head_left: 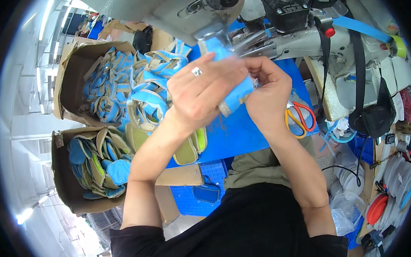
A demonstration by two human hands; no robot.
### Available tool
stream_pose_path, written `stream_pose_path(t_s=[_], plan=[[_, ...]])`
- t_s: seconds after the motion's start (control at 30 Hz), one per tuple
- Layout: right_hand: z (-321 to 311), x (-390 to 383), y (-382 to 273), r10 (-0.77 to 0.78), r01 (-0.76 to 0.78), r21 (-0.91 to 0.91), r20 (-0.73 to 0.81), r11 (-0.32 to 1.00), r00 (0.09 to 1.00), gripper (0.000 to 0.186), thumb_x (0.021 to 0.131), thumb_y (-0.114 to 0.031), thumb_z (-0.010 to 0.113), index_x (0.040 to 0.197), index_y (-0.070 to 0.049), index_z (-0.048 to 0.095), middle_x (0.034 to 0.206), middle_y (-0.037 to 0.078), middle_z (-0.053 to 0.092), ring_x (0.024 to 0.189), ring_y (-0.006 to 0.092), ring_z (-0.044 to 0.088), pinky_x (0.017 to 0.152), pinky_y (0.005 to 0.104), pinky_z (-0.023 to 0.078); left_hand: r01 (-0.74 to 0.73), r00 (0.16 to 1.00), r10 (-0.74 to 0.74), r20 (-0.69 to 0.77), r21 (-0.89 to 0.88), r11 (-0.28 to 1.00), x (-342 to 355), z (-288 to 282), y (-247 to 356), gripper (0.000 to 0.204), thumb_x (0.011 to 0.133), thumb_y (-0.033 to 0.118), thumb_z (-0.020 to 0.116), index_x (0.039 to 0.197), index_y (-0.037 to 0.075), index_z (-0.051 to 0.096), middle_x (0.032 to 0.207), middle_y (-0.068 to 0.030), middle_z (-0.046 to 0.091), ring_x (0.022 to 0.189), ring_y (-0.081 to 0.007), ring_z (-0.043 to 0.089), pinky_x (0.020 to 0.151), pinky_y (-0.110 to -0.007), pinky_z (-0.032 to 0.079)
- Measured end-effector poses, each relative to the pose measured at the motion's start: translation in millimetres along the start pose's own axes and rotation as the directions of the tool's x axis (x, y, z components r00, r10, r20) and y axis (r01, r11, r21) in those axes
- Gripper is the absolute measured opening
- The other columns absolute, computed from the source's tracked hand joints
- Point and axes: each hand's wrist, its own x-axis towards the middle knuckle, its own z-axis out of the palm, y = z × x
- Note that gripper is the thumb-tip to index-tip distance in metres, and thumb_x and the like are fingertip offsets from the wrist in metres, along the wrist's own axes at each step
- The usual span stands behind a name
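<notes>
Both of my hands are raised below the sewing machine head (182, 14), over the blue worktable. Between them is a blue fabric piece with beige edging (238, 97). My left hand (202, 87), with a ring on one finger, lies over the piece and grips it from its left side; its fingertips are partly blurred. My right hand (270, 87) is closed, its thumb and finger pinching the piece's right edge beside a small shiny bit. Just right of that hand lies a pair of scissors (301, 118) with red and yellow handles.
At the left, one cardboard box (71, 74) holds a pile of blue and beige strips that spills onto the table (255, 134). A second box (61, 169) holds green and blue fabric pieces. Black straps (359, 66) hang at the right, near stacked round discs (388, 198).
</notes>
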Motion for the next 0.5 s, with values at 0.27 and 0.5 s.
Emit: stream_pose_path(t_s=[0.27, 0.5], plan=[[4, -1, -6, -0.007, 0.007, -0.006, -0.048, 1.000, 0.999, 0.019, 0.079, -0.001, 0.083, 0.096, -0.002, 0.073, 0.085, 0.008, 0.076, 0.073, 0.0127, 0.071, 0.066, 0.0276, 0.056, 0.115, 0.989, -0.126, -0.076, -0.137, 0.984, -7, 4, -4, 0.022, 0.080, 0.007, 0.079, 0.102, 0.005, 0.078, 0.098, -0.0096, 0.080, 0.093, -0.0209, 0.078, 0.087, -0.039, 0.061], [2, -3, 4, -0.242, 0.234, -0.212, -0.014, 0.949, 0.970, 0.020, 0.082, -0.011, 0.086, 0.097, -0.004, 0.073, 0.085, 0.003, 0.075, 0.074, 0.0097, 0.069, 0.067, 0.0252, 0.055, 0.407, 0.813, -0.571, -0.113, -0.592, 0.696, -8, 1, -10, 0.023, 0.088, 0.001, 0.082, 0.108, -0.004, 0.071, 0.104, -0.0160, 0.078, 0.089, -0.0141, 0.073, 0.082, -0.027, 0.058]])
